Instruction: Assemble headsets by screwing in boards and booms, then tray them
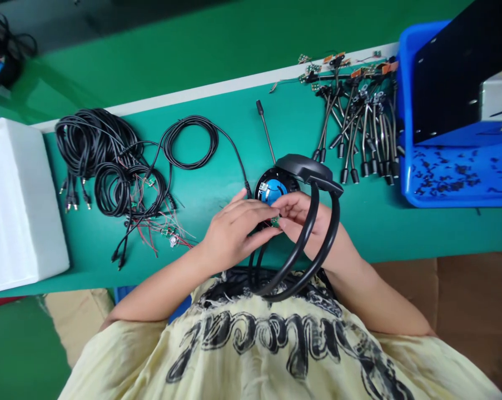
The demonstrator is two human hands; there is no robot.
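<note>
My left hand (233,233) and my right hand (299,214) meet over the green bench, fingers pinched together round a small green circuit board (274,221). Just beyond them sits a round black earcup with a blue speaker disc (273,190) inside. The black headset headband (311,233) arcs from the earcup over my right wrist towards my chest. A black cable (234,150) runs from the earcup to a coil (191,141), and a thin microphone boom (266,129) points away from me.
A pile of coiled black cables with red wires (113,166) lies to the left, beside a white foam block (17,205). Several microphone booms with small boards (354,122) lie at the right, next to a blue tray (455,178) holding scraps.
</note>
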